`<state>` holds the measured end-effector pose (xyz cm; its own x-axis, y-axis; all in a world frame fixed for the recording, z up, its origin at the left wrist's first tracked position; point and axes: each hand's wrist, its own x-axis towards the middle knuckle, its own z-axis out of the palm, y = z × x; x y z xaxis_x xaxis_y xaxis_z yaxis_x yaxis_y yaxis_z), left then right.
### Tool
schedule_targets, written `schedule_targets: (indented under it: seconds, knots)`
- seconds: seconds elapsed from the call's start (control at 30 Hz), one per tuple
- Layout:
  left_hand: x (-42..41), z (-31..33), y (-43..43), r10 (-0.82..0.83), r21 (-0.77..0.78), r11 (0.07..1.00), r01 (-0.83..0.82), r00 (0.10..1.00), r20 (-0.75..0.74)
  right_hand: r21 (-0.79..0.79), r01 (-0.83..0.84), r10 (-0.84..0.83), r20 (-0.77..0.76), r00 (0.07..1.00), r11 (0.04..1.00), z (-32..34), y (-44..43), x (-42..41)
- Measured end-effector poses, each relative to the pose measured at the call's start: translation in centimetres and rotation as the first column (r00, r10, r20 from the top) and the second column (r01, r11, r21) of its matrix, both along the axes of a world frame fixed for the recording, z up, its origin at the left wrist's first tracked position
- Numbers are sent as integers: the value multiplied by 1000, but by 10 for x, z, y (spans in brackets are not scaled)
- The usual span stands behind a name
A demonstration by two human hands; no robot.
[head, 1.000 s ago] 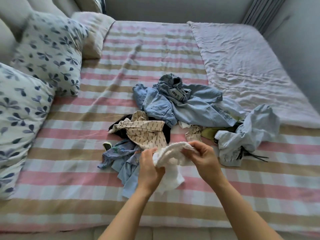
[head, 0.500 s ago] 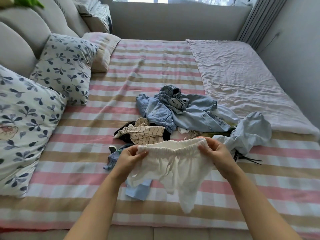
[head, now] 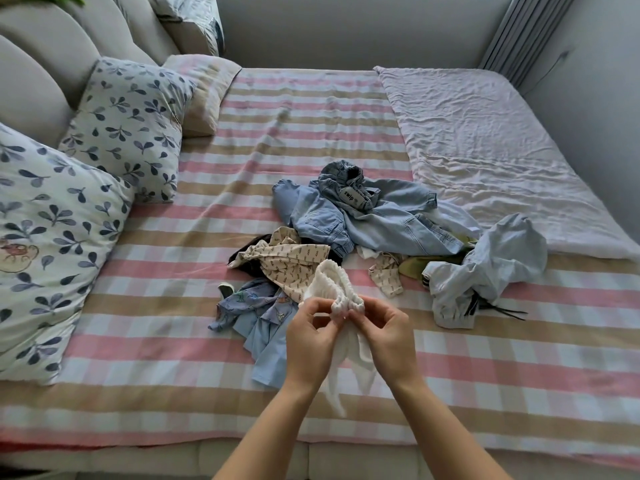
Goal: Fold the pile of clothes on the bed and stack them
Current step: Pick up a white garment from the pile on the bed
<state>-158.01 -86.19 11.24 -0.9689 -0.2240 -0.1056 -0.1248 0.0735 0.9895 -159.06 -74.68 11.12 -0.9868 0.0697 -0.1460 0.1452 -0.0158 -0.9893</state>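
Small white shorts (head: 333, 289) with an elastic waistband hang above the near part of the bed. My left hand (head: 309, 344) and my right hand (head: 387, 336) pinch the waistband close together, so the band loops upward and the legs dangle between my wrists. Behind them lies the pile of clothes: denim garments (head: 363, 216), a cream patterned piece (head: 287, 259) over something dark, a light blue printed top (head: 256, 313) and a pale blue bundle (head: 485, 268) at the right.
The bed has a pink and tan checked sheet (head: 156, 341). Leaf-print pillows (head: 52, 237) line the left side by the padded headboard. A crumpled lilac blanket (head: 485, 150) covers the far right. Walls close the far and right sides.
The shorts were bunched, then held stretched wide by the waistband. Now my hands have come together, doubling the waistband over so the shorts hang folded lengthwise.
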Motion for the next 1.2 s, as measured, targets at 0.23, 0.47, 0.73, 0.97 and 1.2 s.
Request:
schedule_targets:
  seconds: [0.23, 0.47, 0.73, 0.97, 1.2]
  knots:
    - [2, -3, -2, 47, -70, 996, -51, 997, -57, -15, 78, -78, -6, 997, 997, -3, -2, 1]
    - [-4, -8, -1, -16, -34, 999, 15, 1000, -27, -27, 46, -45, 16, 999, 999, -9, -1, -1]
    - [-11, -19, -4, -187, 35, 982, 187, 982, 5, 72, -19, 15, 63, 998, 997, -20, 3, -12]
    - [-51, -26, -33, -125, -61, 990, 130, 989, 75, -36, -128, 130, 67, 989, 991, -23, 22, -29]
    - [-130, -26, -31, -541, -2, 828, 561, 800, 259, 94, -195, 191, 43, 981, 976, -25, 48, -81]
